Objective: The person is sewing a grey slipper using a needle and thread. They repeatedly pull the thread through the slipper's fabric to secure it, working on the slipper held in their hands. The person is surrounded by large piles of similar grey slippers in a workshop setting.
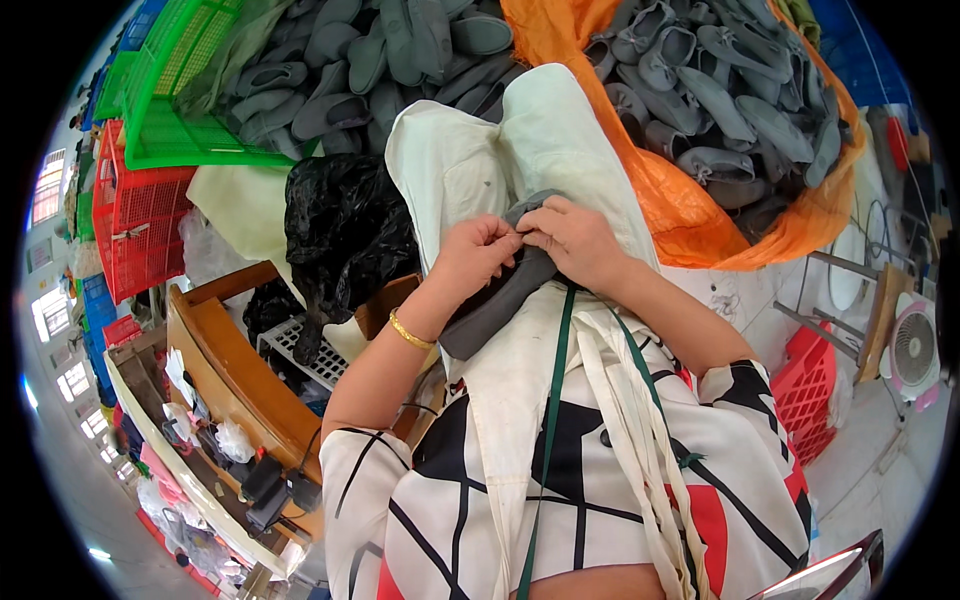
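A dark grey slip-on shoe (490,322) lies across my lap on a pale cloth apron (510,385), its heel end toward me and its toe end partly under my fingers. My left hand (474,256) is closed in a pinch over the front of the shoe's opening; whatever sits between the fingertips is too small to make out. Bent over the toe end, my right hand (576,238) grips the shoe near its upper edge. The fingertips of both hands meet there. A yellow bracelet (408,331) circles my left wrist.
Ahead on the left stands a green crate (205,140) of grey shoes; an orange sack (665,205) of shoes with small bows is ahead on the right. A black plastic bag (345,225), red crate (145,215) and wooden desk (240,370) are left. A fan (912,345) stands right.
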`<state>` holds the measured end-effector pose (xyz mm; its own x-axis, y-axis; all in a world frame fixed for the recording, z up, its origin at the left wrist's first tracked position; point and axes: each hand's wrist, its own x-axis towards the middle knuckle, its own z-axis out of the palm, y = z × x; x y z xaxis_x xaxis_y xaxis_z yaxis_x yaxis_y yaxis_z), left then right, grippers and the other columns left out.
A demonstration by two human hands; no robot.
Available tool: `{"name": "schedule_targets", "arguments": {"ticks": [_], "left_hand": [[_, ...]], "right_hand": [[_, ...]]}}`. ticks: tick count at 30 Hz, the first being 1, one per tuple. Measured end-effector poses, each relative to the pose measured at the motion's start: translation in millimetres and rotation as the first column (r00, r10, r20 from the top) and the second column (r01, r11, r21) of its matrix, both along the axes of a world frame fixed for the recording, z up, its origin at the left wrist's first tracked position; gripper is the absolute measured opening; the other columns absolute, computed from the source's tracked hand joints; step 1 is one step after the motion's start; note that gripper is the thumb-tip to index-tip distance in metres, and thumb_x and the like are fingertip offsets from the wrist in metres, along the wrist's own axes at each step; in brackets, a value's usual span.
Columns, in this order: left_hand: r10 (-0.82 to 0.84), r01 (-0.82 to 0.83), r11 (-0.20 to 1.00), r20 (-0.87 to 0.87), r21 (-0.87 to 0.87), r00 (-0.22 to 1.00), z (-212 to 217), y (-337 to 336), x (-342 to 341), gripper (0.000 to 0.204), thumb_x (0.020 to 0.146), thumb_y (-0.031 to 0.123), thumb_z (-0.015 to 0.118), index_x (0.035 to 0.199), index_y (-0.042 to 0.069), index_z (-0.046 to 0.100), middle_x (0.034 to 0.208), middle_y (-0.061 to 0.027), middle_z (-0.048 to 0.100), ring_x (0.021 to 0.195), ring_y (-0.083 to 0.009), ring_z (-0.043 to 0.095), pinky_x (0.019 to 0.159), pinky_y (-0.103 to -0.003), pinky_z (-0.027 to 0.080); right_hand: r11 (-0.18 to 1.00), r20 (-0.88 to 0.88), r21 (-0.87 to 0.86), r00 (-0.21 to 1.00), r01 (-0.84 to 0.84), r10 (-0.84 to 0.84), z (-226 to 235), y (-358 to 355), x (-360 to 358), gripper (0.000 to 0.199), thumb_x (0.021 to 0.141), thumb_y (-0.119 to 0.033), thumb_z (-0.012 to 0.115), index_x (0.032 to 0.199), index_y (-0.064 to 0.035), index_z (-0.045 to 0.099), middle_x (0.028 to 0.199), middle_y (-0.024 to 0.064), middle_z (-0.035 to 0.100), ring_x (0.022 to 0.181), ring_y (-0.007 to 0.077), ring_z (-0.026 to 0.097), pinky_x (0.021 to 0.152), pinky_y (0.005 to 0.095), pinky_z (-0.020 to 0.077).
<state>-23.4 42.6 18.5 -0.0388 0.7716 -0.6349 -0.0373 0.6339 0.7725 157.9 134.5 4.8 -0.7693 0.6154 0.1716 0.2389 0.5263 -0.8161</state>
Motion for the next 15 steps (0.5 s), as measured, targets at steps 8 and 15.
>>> {"name": "schedule_targets", "arguments": {"ticks": [8, 15], "left_hand": [[0.179, -0.172, 0.984, 0.318, -0.049, 0.931, -6, -7, -9, 0.016, 0.099, 0.024, 0.062, 0.093, 0.009, 0.063, 0.078, 0.0017, 0.064, 0.058, -0.0027, 0.052, 0.049, -0.017, 0.04], [0.208, -0.201, 0.978, 0.442, -0.064, 0.872, -5, -6, -9, 0.018, 0.1, 0.024, 0.06, 0.089, 0.01, 0.059, 0.075, 0.0027, 0.06, 0.056, -0.0033, 0.05, 0.048, -0.018, 0.04]], "right_hand": [[0.086, -0.015, -0.996, 0.855, 0.035, -0.519, -6, 22, 37, 0.012, 0.099, -0.023, 0.061, 0.101, -0.0118, 0.06, 0.077, -0.0017, 0.057, 0.066, 0.0066, 0.055, 0.052, 0.0187, 0.0448], [-0.183, 0.153, -0.981, 0.336, -0.059, -0.929, -82, 75, 158, 0.022, 0.1, -0.012, 0.055, 0.079, -0.0084, 0.048, 0.068, -0.0013, 0.047, 0.059, 0.0103, 0.049, 0.063, 0.0256, 0.0556]]}}
